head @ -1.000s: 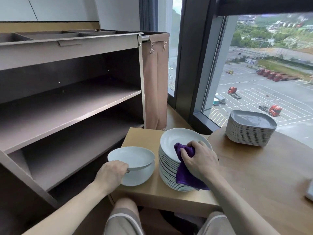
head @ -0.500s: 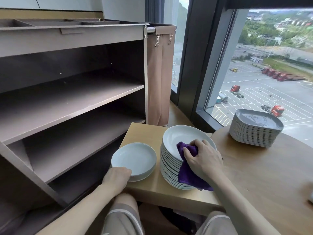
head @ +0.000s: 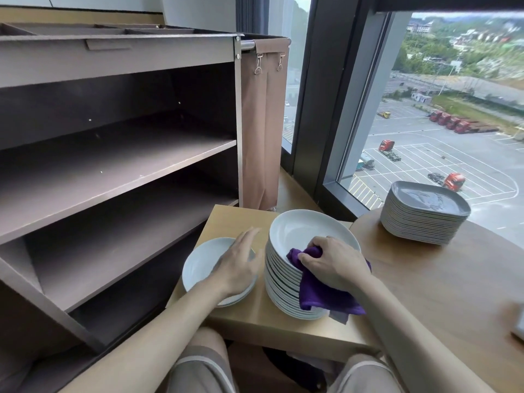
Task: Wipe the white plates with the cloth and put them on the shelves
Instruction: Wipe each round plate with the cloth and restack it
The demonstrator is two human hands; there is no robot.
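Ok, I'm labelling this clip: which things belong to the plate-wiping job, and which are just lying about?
Job: purple cloth, tall stack of round white plates, low pile of white plates, dark brown shelves.
Lying about: stack of grey square plates, hanging brown fabric bag.

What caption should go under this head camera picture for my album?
Right hand holds a purple cloth on the plate stack; left hand over a separate plate.

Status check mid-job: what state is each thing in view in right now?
Left hand, open, fingers straight over the short plate pile; contact unclear.
Right hand, gripping the purple cloth on the tall plate stack.
Purple cloth, bunched, draped over the stack's rim.
Tall plate stack, upright on the low table.
Shelves, no plates on them.
Grey plate stack, upright on the round table.
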